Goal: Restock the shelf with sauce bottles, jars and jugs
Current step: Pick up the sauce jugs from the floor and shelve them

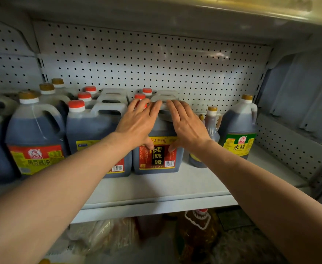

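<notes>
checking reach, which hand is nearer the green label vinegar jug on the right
Right. The right hand rests on the red-label vinegar jug, toward the green-label vinegar jug; the left hand lies on that same jug's far side.

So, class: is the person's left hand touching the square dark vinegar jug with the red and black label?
Touching. The head view shows the left hand lying on the jug.

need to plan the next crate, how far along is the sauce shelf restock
Roughly half done, judging by the shelf. Done: the left and middle hold rows of dark jugs. In hand: both hands, left hand and right hand, lie flat on the front vinegar jug. Left: bare space between the small bottle and green-label jug, and along the front.
</notes>
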A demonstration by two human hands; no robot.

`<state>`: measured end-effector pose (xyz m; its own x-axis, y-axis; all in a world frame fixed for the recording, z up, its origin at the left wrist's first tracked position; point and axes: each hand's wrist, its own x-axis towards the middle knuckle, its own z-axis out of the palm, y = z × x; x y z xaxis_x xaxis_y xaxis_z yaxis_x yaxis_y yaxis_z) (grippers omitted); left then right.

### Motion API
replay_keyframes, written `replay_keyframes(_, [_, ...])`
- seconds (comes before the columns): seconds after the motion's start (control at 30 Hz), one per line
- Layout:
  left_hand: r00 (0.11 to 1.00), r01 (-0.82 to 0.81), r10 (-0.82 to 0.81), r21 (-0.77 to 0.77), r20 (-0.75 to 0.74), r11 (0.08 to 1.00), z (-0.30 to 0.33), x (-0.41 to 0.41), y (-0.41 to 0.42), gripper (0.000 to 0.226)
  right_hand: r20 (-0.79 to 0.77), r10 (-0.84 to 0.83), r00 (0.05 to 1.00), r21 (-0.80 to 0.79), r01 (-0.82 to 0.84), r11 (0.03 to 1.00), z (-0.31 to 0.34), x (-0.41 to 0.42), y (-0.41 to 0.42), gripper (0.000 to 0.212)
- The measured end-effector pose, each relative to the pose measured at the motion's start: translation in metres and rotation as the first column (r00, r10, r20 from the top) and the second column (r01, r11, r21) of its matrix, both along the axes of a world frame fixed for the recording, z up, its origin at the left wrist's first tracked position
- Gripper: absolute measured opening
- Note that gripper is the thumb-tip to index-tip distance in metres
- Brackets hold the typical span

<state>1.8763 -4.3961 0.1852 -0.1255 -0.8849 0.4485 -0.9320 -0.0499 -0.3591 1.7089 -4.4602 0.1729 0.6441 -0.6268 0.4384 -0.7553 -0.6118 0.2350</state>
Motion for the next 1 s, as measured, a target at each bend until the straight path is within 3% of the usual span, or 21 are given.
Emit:
replay_keyframes(0.23, [1.000,-0.010,0.010,0.007,0.029,1.000,0.004,-0.001,0.004,0.148,-0.003,0.051,0.999,-0.020,-0.051,0.998,0.002,-0.008,-0.008,0.150])
replay_keyframes(0.37, [1.000,0.020,-0.020,0.006,0.018,1.000,0.006,0.004,0.004,0.137,0.197,0.219,0.956,0.099,-0.242,0.965,0.012,-0.016,-0.020,0.107])
replay_keyframes(0.43, [0.991,0.079,-0.079,-0.002,-0.108,0.997,0.011,0.005,0.002,0.107,0.380,0.199,0.903,0.142,-0.270,0.952,0.022,-0.015,-0.025,0.087])
replay_keyframes(0.53, [0.898,0.114,-0.104,-0.002,-0.428,0.994,0.025,0.003,-0.005,0.062,0.608,0.019,0.794,0.339,-0.281,0.898,0.043,-0.007,-0.031,0.066])
replay_keyframes(0.6, [0.867,0.060,-0.039,0.026,-0.497,0.998,0.032,0.001,-0.014,0.057,0.665,-0.064,0.744,0.431,-0.312,0.847,0.056,0.002,-0.038,0.065])
replay_keyframes(0.8, [0.935,-0.090,0.107,0.065,-0.338,0.994,0.033,-0.004,-0.038,0.071,0.553,-0.248,0.795,0.630,-0.204,0.749,0.068,0.031,-0.073,0.076])
replay_keyframes(1.0, [0.917,-0.089,0.120,0.099,-0.380,0.991,0.030,-0.003,-0.037,0.067,0.522,-0.332,0.786,0.737,-0.219,0.639,0.068,0.047,-0.091,0.078])
